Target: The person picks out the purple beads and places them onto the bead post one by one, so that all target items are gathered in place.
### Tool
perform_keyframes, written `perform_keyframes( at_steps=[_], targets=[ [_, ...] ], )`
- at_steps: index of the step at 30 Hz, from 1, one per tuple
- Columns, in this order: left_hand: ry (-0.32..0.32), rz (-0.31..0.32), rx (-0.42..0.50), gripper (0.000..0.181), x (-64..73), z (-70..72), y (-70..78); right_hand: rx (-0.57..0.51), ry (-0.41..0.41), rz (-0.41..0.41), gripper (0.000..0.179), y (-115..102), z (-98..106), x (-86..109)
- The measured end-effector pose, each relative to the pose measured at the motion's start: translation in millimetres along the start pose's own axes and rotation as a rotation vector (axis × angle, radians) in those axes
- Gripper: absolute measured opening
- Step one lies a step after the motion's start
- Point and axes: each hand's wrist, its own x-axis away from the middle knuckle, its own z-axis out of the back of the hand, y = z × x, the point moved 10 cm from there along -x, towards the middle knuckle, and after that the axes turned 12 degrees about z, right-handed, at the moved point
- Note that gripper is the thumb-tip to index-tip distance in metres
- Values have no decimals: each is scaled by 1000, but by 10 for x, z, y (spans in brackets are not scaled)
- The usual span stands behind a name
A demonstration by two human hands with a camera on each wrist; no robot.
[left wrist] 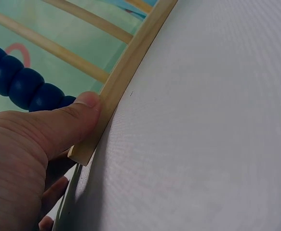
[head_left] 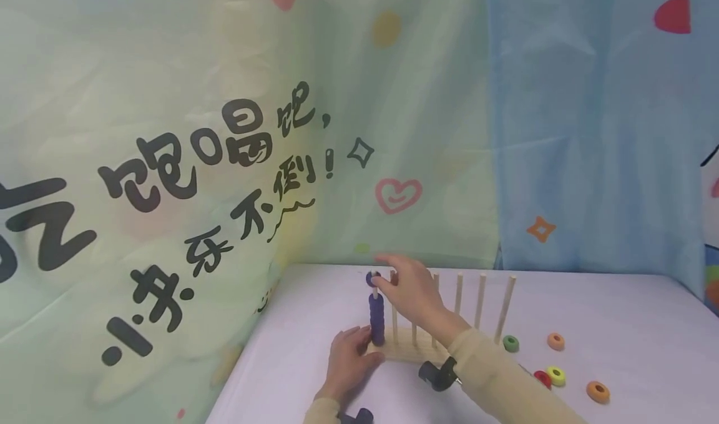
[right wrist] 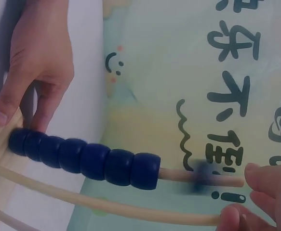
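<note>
My left hand (head_left: pixel 349 360) grips the left end of a wooden peg rack's base (head_left: pixel 407 349), with the thumb (left wrist: pixel 82 113) on its front edge. Dark blue ring beads (right wrist: pixel 96 161) are stacked on the leftmost peg (right wrist: pixel 229 180). Another blue bead (right wrist: pixel 202 178), blurred by motion, is around that peg above the stack. At the peg's tip, my right hand (head_left: pixel 412 290) has its thumb and fingers apart with nothing between them. The blurred bead is just clear of the fingertips in the right wrist view.
Several bare pegs (head_left: pixel 480 302) stand to the right along the base. Loose rings lie on the white table (head_left: pixel 629 336) at the right: green (head_left: pixel 510 343), orange (head_left: pixel 598 392), yellow (head_left: pixel 556 376) and red (head_left: pixel 543 379). A printed curtain (head_left: pixel 438 99) hangs behind and at the left.
</note>
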Motion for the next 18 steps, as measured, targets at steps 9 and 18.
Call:
perform_keyframes(
  at_steps=[9,18],
  targets=[
    [39,-35,-3,54,22,37,39,-99,37,10,32,-40,20,97],
    [23,-14,-14,53,5,25,8,-311,148,-58,19,75,39,522]
  ],
)
